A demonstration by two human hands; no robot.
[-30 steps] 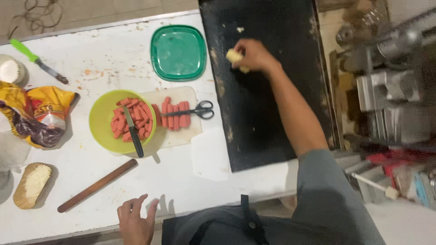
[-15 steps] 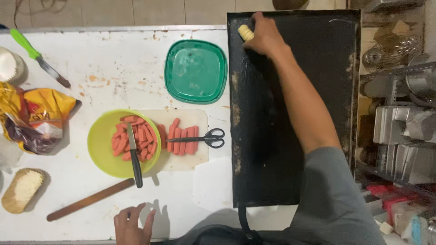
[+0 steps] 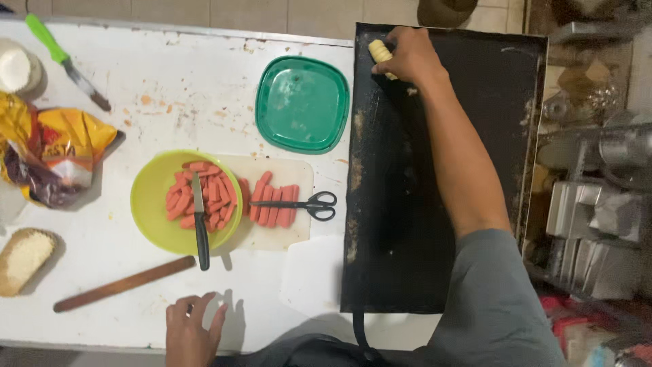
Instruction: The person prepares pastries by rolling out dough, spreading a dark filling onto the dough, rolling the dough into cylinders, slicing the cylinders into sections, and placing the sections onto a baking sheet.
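The right hand [image 3: 406, 56] grips a pale yellow lump [image 3: 379, 51] at the upper left corner of the black griddle [image 3: 441, 204], upper middle of the frame. The left hand [image 3: 191, 330] rests open, fingers spread, on the white desk [image 3: 170, 102] at the bottom edge, near a wooden stick [image 3: 124, 284]. Above it sit a green bowl [image 3: 153, 204] of sausage pieces with a knife [image 3: 200, 223], scissors [image 3: 302, 204] and a green lid [image 3: 302, 104].

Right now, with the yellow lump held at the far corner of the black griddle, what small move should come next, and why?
Probably draw the right hand with the pale yellow lump toward the body along the black flat griddle: it sits at the far left corner, and the rest of the plate lies nearer.
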